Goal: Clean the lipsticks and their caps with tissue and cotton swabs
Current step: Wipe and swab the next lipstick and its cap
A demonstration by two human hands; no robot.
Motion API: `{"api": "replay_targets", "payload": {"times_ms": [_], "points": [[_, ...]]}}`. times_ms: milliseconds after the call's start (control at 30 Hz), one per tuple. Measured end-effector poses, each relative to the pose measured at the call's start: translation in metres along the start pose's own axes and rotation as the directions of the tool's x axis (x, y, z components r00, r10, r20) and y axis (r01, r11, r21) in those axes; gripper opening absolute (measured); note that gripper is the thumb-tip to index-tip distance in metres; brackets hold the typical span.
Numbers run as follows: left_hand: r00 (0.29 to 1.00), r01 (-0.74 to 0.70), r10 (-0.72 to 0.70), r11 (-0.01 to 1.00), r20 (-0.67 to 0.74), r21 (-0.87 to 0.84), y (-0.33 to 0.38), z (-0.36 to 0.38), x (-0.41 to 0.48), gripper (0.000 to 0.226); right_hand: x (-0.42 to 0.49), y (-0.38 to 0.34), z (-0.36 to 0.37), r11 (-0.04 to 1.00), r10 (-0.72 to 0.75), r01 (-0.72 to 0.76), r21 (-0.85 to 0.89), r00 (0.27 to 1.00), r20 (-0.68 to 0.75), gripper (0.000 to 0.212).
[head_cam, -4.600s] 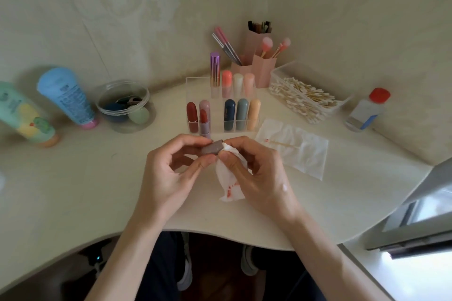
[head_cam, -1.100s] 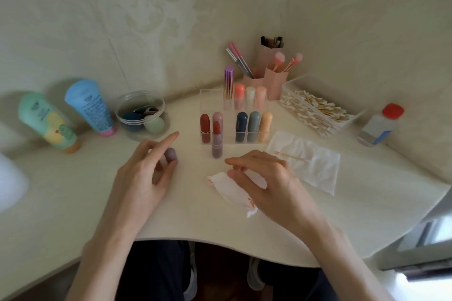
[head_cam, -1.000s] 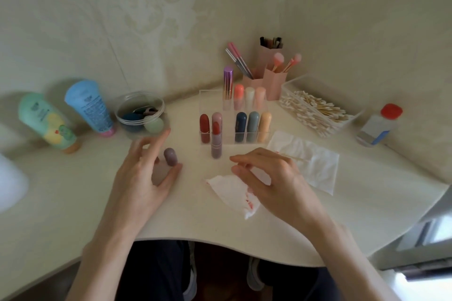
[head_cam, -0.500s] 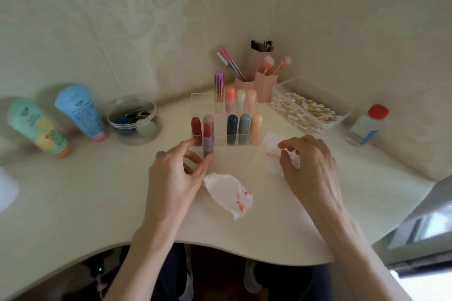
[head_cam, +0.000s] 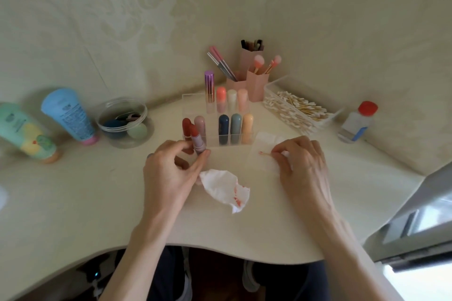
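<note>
Step in hand: I read this as the change from wiping with tissue to swab work on the open lipstick; that was my judgement, not something shown.
Left hand: the left hand (head_cam: 171, 173) had its thumb and forefinger closed round the lower barrel of the uncapped lipstick (head_cam: 197, 142).
Lipstick: it stood upright on the tabletop (head_cam: 97, 190), red bullet exposed, just in front of the clear organiser (head_cam: 193, 98) holding the other lipsticks.
Right hand: the right hand (head_cam: 303, 166) had curled fingers (head_cam: 281, 151) pinching the stick of a cotton swab (head_cam: 266, 153). Its pink-stained tip pointed left.
Swab's place: it lay low over the flat tissue (head_cam: 267, 138), and I could not tell whether it was lifted clear.
Used tissue: the crumpled tissue (head_cam: 225, 188), blotched red, lay loose between the two hands, touched by neither as far as I could see.
Cap: a small rounded thing (head_cam: 149, 155) showed at the far edge of the left hand; possibly the cap, but too hidden to say.
Next move: I judged that both hands needed to meet, with the lipstick tilted toward the swab tip and worked gently round the collar beneath the bullet.
Watch for: the soft bullet would smear or dent under pressure, and the swab tip was already soiled.
</note>
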State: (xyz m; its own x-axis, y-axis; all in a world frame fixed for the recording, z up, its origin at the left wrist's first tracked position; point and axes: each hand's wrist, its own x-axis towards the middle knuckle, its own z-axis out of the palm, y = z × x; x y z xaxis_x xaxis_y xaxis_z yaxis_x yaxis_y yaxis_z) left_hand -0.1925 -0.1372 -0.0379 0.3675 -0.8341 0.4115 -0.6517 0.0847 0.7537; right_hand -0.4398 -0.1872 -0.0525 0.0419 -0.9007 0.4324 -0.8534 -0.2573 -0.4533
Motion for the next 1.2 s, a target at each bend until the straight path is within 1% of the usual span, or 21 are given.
{"api": "replay_targets", "payload": {"times_ms": [33,100,133,200,267,333,400,467,567,767,867,967,1133,1200], "points": [[1.0,0.006,-0.006,0.999,0.008,-0.044,0.002,-0.002,-0.001,0.013,0.0,-0.002,-0.001,1.0,-0.017,0.017,0.008,1.0,-0.017,0.004],[0.995,0.083,-0.069,0.974,0.07,-0.212,0.005,-0.007,-0.002,0.011,0.001,-0.007,-0.004,0.996,-0.075,0.077,0.039,0.996,-0.05,0.004],[0.988,0.133,-0.102,0.943,0.113,-0.306,0.007,-0.009,-0.002,0.01,0.002,-0.012,-0.006,0.99,-0.102,0.106,0.094,0.994,-0.048,0.005],[0.978,0.185,-0.122,0.886,0.171,-0.426,0.008,-0.012,-0.004,0.012,0.007,-0.024,-0.014,0.946,-0.133,0.119,0.3,0.991,0.028,0.01],[0.975,0.182,-0.094,0.86,0.203,-0.476,0.007,-0.014,-0.005,0.014,0.011,-0.044,-0.02,0.861,-0.21,0.115,0.495,0.968,0.14,0.015],[0.975,0.172,-0.074,0.842,0.208,-0.511,0.004,-0.016,-0.005,0.015,0.012,-0.06,-0.018,0.779,-0.286,0.129,0.614,0.944,0.164,0.02],[0.973,0.172,-0.062,0.836,0.222,-0.521,0.001,-0.018,-0.005,0.013,0.012,-0.07,-0.011,0.721,-0.325,0.137,0.679,0.933,0.156,0.02],[0.966,0.164,-0.034,0.848,0.257,-0.504,-0.001,-0.017,-0.005,0.011,0.013,-0.074,-0.005,0.705,-0.34,0.155,0.692,0.93,0.138,0.02],[0.948,0.183,-0.024,0.858,0.318,-0.479,0.001,-0.016,-0.006,0.015,0.015,-0.075,0.002,0.714,-0.341,0.177,0.678,0.933,0.116,0.02],[0.944,0.186,-0.028,0.867,0.328,-0.461,-0.001,-0.015,-0.004,0.011,0.013,-0.076,0.01,0.722,-0.342,0.222,0.655,0.938,0.058,0.011],[0.945,0.169,-0.013,0.874,0.326,-0.456,-0.001,-0.015,-0.004,0.009,0.011,-0.077,0.013,0.714,-0.324,0.202,0.67,0.944,0.06,0.01],[0.932,0.175,0.001,0.876,0.363,-0.45,-0.001,-0.015,-0.004,0.011,0.01,-0.077,0.015,0.709,-0.306,0.17,0.684,0.948,0.082,0.008],[0.919,0.152,0.04,0.881,0.391,-0.449,-0.001,-0.015,-0.003,0.013,0.01,-0.075,0.016,0.652,-0.272,0.031,0.758,0.942,0.195,0.015],[0.919,0.149,0.043,0.882,0.392,-0.447,-0.001,-0.014,-0.004,0.016,0.011,-0.074,0.016,0.64,-0.276,0.017,0.768,0.938,0.21,0.016]]}}
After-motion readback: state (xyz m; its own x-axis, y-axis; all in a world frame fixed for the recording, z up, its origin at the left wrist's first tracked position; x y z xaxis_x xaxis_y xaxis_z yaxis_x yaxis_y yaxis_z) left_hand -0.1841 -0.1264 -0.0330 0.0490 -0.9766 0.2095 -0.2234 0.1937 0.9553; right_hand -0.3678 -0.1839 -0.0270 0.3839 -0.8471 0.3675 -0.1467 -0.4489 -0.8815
